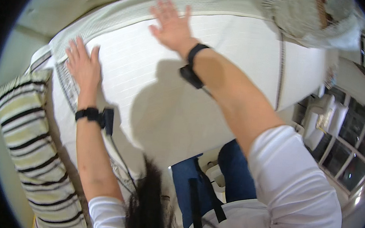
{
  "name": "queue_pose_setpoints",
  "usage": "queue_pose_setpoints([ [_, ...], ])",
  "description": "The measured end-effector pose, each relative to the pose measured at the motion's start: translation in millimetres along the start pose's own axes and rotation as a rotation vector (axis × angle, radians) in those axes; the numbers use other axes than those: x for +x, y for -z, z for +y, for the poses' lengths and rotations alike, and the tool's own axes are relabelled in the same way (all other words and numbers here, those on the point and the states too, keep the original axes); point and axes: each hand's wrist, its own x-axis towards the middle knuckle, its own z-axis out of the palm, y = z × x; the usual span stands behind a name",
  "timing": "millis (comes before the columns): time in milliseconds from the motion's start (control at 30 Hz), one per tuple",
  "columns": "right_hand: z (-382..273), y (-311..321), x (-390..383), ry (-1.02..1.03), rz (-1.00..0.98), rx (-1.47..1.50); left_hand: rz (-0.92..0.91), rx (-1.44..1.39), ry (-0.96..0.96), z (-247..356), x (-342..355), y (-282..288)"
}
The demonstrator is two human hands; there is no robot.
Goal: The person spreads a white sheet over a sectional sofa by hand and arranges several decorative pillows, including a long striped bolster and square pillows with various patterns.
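Observation:
A white cloth cover [235,53] with a woven border lies spread over a wide, padded seat or bed in front of me. My left hand [83,64] rests flat by the cover's left border, fingers and thumb apart. Farther off, near the back edge, my right hand [170,26] is spread over the pale border strip, its fingers slightly blurred. Neither hand grips anything. Each wrist wears a black strap with a small box; a cable runs from the left wrist box [108,120].
A striped cushion [42,154] lies along the left side. At the far right corner sits a clear plastic bag [329,22] with something grey and brown inside. Beyond the right edge are a dark paned window [351,142] and a white object [323,115].

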Motion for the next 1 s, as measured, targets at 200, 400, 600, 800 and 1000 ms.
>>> queue_pose_setpoints([
  [200,4.0,19.3,-4.1,-0.047,0.057,-0.016,-0.030,0.071,0.185,21.9,-7.3,22.0],
  [400,-2.8,43.8,-82.5,-0.095,0.009,0.075,-0.085,-0.062,0.194,30.0,-117.3,36.2],
  [600,16.5,80.9,-128.4,0.008,-0.118,0.181,-0.160,0.040,0.381,49.3,-203.6,52.5],
  [800,54.3,99.7,-198.1,0.109,-0.225,0.359,-0.570,0.304,0.551,139.9,-264.2,47.7],
  [1000,79.8,163.8,-283.1,0.158,-0.492,0.282,-0.422,0.068,0.447,245.5,-289.2,73.9],
])
